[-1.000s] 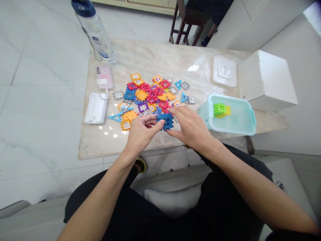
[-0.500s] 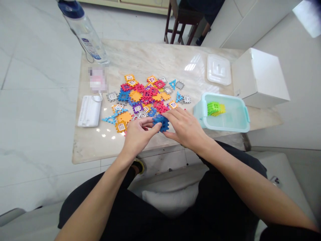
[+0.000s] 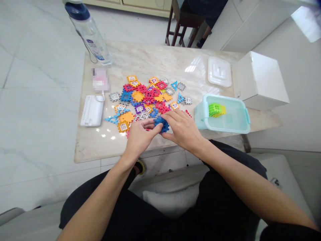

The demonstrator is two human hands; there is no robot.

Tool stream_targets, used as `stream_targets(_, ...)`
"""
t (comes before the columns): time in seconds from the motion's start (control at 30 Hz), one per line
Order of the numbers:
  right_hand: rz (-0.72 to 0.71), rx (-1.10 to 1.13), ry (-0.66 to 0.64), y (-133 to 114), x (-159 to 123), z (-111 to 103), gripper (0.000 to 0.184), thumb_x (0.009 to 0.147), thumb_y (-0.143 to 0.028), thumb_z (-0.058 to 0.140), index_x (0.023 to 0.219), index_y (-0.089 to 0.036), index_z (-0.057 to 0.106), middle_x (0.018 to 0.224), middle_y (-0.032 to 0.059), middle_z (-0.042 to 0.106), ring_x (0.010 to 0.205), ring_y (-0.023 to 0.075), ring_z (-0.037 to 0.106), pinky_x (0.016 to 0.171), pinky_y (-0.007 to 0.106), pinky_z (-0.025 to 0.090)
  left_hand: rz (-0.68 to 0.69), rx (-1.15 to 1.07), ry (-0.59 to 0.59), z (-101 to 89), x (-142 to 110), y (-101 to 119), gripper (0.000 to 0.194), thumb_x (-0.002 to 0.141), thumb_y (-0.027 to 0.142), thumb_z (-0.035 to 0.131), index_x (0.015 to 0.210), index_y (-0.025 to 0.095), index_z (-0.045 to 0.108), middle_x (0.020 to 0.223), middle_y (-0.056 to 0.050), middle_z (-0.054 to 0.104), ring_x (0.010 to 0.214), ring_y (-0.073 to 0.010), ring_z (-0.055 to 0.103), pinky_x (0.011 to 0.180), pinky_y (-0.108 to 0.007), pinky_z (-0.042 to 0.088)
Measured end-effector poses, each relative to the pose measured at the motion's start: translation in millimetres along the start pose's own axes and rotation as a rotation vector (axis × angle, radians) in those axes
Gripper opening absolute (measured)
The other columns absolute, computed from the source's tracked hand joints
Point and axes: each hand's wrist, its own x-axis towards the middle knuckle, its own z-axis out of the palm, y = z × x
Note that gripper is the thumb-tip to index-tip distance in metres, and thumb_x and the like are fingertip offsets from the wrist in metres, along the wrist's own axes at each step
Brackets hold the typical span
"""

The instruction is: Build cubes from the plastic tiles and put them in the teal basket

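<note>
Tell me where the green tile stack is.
In the head view, the green tile stack sits in the left end of the clear aqua tub, right of the right hand, near the white box.
</note>
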Motion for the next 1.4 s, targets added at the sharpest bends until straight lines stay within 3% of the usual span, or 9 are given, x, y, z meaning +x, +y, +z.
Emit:
stream_targets(0.3, 0.025, 0.013, -0.035, -1, 1, 2, 0.041, 0.098, -0.025, 0.082, 0.136, -0.014, 0.071, 0.135, 0.0188, 0.076, 0.128, 0.0373, 0.065, 0.107, 0.051, 0.055, 0.059, 0.069, -0.038, -0.5, 0, -4, 0.029, 0.089, 0.041, 0.089, 0.106, 0.017, 0.091, 0.083, -0.005, 0.085, 0.080, -0.0228, 0.082, 0.072, -0.029, 0.065)
stream_targets(0.5, 0.021, -0.025, -0.053, 0, 2, -1, 0.038, 0.099, -0.026, 0.082, 0.135, -0.014, 0.072, 0.135, 0.0186, 0.077, 0.128, 0.0374, 0.064, 0.108, 0.050, 0.052, 0.032, 0.058, -0.023, 0.3, 1, -3, 0.035, 0.086, 0.044, 0.091, 0.108, 0.017, 0.089, 0.084, -0.005, 0.086, 0.082, -0.0253, 0.084, 0.075, -0.033, 0.067)
stream_targets(0.77, 0.032, -0.105, -0.093, 1, 1, -4, 0.037, 0.100, -0.029, 0.082, 0.133, -0.014, 0.073, 0.133, 0.0178, 0.078, 0.124, 0.0365, 0.064, 0.105, 0.047, 0.049, -0.016, 0.024, -0.130, 0.1, 10, -12, 0.049, 0.087, 0.057, 0.090, 0.113, 0.017, 0.085, 0.102, -0.012, 0.088, 0.096, -0.0290, 0.084, 0.082, -0.037, 0.067)
stream_targets(0.83, 0.037, -0.131, -0.116, 1, 1, -4, 0.037, 0.101, -0.032, 0.082, 0.132, -0.014, 0.073, 0.134, 0.0179, 0.078, 0.126, 0.0370, 0.064, 0.105, 0.047, 0.047, -0.034, 0.000, -0.082, -9.9, 16, -8, 0.058, 0.086, 0.065, 0.089, 0.117, 0.017, 0.082, 0.115, -0.015, 0.087, 0.104, -0.0303, 0.084, 0.082, -0.036, 0.067)
stream_targets(0.93, 0.042, -0.165, -0.191, 2, 0, 2, 0.038, 0.099, -0.034, 0.085, 0.129, -0.014, 0.074, 0.133, 0.0189, 0.077, 0.127, 0.0372, 0.063, 0.106, 0.046, 0.046, -0.036, -0.082, 0.089, -34.8, 27, 0, 0.063, 0.095, 0.074, 0.075, 0.122, 0.018, 0.075, 0.129, -0.018, 0.084, 0.108, -0.0295, 0.083, 0.076, -0.032, 0.066)
stream_targets(1.1, 0.028, -0.227, -0.355, 1, -3, 23, 0.037, 0.099, -0.037, 0.085, 0.125, -0.012, 0.075, 0.129, 0.0188, 0.077, 0.126, 0.0373, 0.063, 0.104, 0.045, 0.046, -0.044, -0.186, 0.248, -69.2, 34, 7, 0.055, 0.104, 0.071, 0.059, 0.122, 0.020, 0.069, 0.128, -0.018, 0.083, 0.102, -0.0272, 0.084, 0.070, -0.030, 0.065)
stream_targets(1.4, 0.013, -0.268, -0.447, 5, -1, 60, 0.035, 0.097, -0.037, 0.087, 0.120, -0.015, 0.073, 0.125, 0.0160, 0.076, 0.124, 0.0341, 0.064, 0.100, 0.041, 0.047, -0.002, -0.188, 0.265, -71.0, 30, 14, 0.042, 0.100, 0.059, 0.064, 0.119, 0.021, 0.069, 0.122, -0.015, 0.083, 0.095, -0.0248, 0.083, 0.068, -0.029, 0.063)
